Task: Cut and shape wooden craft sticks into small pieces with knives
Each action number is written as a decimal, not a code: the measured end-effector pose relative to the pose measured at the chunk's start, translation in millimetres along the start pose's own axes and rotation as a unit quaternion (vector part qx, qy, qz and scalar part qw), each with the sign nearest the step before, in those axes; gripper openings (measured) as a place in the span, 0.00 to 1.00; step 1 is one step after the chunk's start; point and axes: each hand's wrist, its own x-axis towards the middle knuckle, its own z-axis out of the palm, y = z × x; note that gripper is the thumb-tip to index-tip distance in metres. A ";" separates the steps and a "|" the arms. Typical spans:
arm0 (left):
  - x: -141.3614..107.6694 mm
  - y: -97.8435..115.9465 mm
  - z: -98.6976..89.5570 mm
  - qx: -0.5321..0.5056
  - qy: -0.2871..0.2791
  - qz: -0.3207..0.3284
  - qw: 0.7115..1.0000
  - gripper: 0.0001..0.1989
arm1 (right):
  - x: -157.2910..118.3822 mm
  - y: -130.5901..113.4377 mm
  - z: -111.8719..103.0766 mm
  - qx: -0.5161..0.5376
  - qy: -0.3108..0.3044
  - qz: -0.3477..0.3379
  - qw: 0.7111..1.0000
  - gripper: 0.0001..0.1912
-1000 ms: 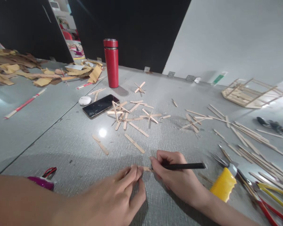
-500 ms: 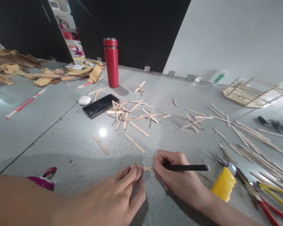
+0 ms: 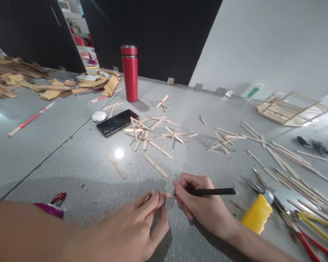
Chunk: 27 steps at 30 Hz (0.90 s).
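At the near edge of the grey table [image 3: 93, 189]: one left hand [image 3: 142, 222], thumb and fingertips pinched closed on the end of a short wooden stick [image 3: 170, 195]. One right hand [image 3: 205, 203], fingers closed round a black pen [image 3: 213, 191], its tip apparently at the stick's other end, though the fingers hide it. Beyond the hands: loose sticks [image 3: 156, 166], a phone [image 3: 117, 123], a white case [image 3: 99, 116], an upright red flask [image 3: 130, 74]. Beside the right forearm: a yellow-handled tool [image 3: 257, 214], near pliers [image 3: 303, 229].
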 end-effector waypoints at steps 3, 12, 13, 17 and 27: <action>-0.6 0.1 1.0 0.004 0.003 0.000 1.000 0.18 | 0.7 0.8 0.6 0.002 -0.002 0.000 1.000 0.23; 1.7 -1.2 -0.2 0.011 0.015 0.001 1.000 0.17 | 2.2 5.2 1.6 -0.024 0.009 -0.016 1.000 0.23; 2.0 -1.6 -0.2 0.013 0.014 0.001 1.000 0.17 | 2.0 4.8 1.4 -0.031 0.013 -0.021 0.999 0.23; 2.2 -2.9 -1.4 0.016 0.010 0.003 1.000 0.17 | 0.6 2.2 0.8 -0.051 0.024 -0.035 0.998 0.23; 2.4 -3.1 -0.4 0.022 0.009 0.012 1.000 0.17 | 1.4 5.3 1.1 -0.033 0.017 -0.014 0.999 0.24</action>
